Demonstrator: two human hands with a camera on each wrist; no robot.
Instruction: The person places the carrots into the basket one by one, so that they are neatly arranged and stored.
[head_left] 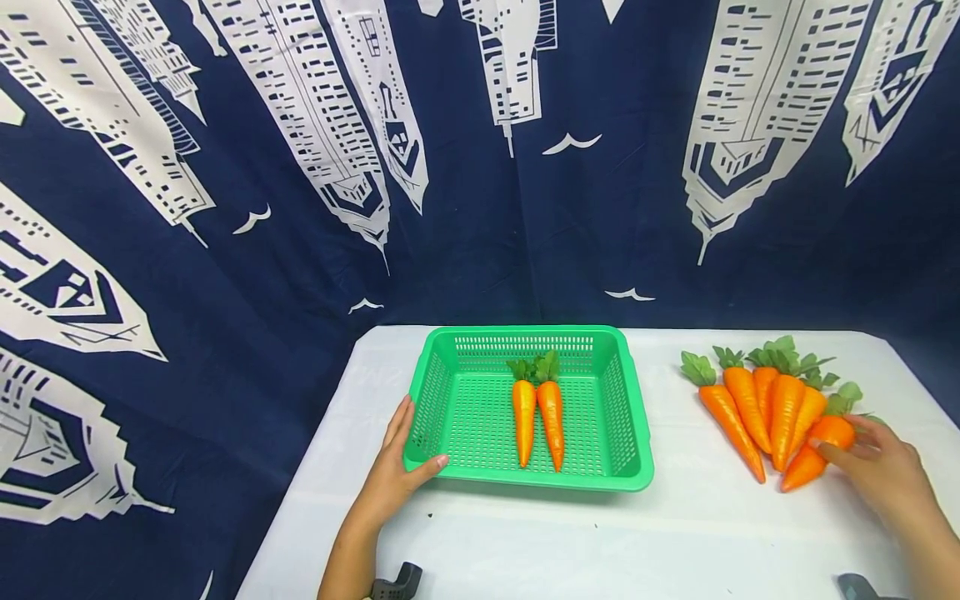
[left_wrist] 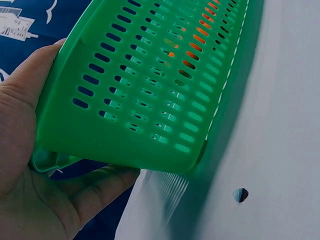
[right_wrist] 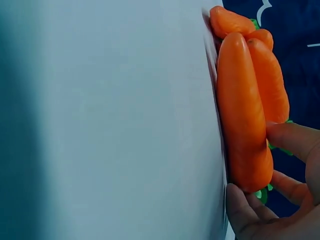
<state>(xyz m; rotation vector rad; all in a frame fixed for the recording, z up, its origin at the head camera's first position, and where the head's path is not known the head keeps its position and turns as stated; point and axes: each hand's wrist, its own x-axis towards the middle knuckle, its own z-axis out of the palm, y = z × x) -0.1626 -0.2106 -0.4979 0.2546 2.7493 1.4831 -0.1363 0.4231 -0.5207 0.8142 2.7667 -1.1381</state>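
A green plastic basket (head_left: 637, 450) with slotted walls stands on the white table. Inside it two orange carrots with leafy tops lie side by side, a left carrot (head_left: 524, 425) and a right carrot (head_left: 551, 421). My left hand (head_left: 401, 458) holds the basket's near left corner, thumb and fingers spread around the rim, as the left wrist view also shows. Far to the right, my right hand (head_left: 881, 454) grips the thick leafy end of the outermost carrot (head_left: 806, 467) between thumb and fingers. In the right wrist view that carrot (right_wrist: 242, 115) lies close along the tabletop.
Several more carrots (head_left: 783, 412) lie fanned out beside the gripped one, leaves pointing to the back. A dark blue cloth (head_left: 525, 225) printed with white buildings hangs behind the table (head_left: 525, 550). A small dark spot (left_wrist: 240, 195) shows on the white surface near the basket.
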